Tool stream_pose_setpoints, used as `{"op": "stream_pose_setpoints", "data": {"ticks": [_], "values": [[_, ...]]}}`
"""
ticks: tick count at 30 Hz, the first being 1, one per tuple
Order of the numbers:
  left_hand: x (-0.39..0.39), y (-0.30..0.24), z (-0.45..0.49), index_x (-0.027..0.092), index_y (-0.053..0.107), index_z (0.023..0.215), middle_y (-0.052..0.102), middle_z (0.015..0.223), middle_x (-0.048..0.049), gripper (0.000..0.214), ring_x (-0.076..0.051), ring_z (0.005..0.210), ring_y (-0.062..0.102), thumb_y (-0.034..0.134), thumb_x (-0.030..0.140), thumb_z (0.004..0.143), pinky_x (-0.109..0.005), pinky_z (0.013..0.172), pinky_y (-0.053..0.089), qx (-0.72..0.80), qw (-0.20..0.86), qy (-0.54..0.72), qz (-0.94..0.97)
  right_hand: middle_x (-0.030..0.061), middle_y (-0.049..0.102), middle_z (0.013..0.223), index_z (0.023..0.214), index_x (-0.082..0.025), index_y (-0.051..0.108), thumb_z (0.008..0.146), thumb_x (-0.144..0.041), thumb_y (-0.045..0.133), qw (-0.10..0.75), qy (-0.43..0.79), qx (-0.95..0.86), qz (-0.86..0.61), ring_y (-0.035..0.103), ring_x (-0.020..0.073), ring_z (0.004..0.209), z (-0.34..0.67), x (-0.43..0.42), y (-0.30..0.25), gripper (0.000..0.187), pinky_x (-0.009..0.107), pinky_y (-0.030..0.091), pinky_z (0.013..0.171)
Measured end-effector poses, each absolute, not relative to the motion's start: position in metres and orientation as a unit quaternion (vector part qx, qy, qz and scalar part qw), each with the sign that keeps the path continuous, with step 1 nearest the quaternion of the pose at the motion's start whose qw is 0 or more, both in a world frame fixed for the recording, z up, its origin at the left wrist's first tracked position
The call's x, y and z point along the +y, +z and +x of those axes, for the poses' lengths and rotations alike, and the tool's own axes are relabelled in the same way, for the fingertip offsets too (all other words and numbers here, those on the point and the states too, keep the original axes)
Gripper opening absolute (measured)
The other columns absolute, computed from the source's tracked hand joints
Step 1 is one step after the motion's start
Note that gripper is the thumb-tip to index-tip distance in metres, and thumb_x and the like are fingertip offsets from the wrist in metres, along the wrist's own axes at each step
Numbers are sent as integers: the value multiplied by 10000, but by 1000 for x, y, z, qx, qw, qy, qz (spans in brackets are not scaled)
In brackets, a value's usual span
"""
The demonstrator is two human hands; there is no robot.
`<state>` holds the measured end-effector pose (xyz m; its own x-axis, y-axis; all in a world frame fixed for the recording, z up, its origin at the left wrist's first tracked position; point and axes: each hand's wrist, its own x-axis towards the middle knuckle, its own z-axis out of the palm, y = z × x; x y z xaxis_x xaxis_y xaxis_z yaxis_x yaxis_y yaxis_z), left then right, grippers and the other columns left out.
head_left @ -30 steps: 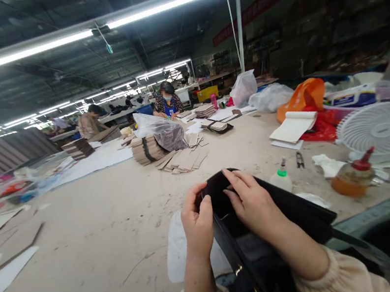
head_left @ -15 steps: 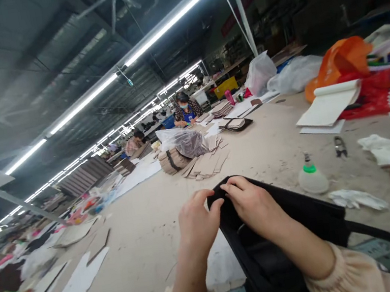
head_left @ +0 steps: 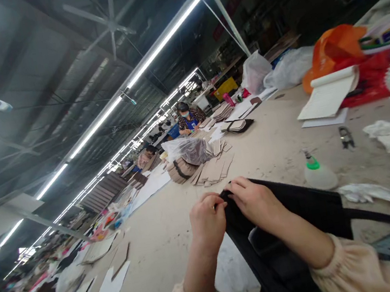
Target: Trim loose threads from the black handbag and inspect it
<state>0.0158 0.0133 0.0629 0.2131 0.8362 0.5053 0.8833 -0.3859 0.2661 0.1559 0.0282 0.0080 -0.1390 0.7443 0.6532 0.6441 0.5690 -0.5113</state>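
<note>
From my end I have both hands working at one far corner of a black bag, which sits across the near edge of the table, its mouth open and a strap trailing toward the right. My left hand has thumb and forefinger pinched together on the rim at that corner. My right hand has its fingertips bunched against the same rim just beside, seemingly pinching it too, though the thumb is partly hidden.

The bag looks largely made up, I judge: walls standing and the strap apparently attached. This corner is the part being handled; whether its edge is finished I can't tell, nor can I check the dark interior. Right of the bag, toward the near edge, a green-collared squeeze bottle and nippers lie untouched.
</note>
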Motion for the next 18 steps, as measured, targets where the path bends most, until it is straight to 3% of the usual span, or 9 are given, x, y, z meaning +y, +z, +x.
{"op": "stream_pose_setpoints", "data": {"ticks": [10, 15, 18], "values": [[15, 61, 7, 175, 653, 668, 636, 848, 18, 105, -106, 783, 591, 663, 73, 689, -215, 741, 452, -542, -40, -326, -774, 9, 511, 959, 953, -208, 584, 889, -103, 514, 488, 119, -774, -386, 517, 134, 818, 154, 34, 7, 142, 217, 403, 728], [13, 60, -2, 207, 621, 885, 640, 799, 41, 183, -101, 720, 602, 634, 118, 726, -208, 698, 460, -559, -67, -314, -764, 2, 488, 900, 894, -201, 567, 912, -135, 501, 466, 117, -790, -381, 500, 122, 761, 153, 34, 9, 95, 211, 373, 677], [13, 61, -6, 216, 609, 902, 637, 855, 32, 216, -114, 776, 609, 633, 105, 718, -216, 725, 472, -551, -62, -307, -773, -1, 467, 883, 870, -193, 546, 912, -113, 486, 454, 116, -799, -378, 488, 116, 737, 152, 35, 9, 109, 212, 355, 662]]}}
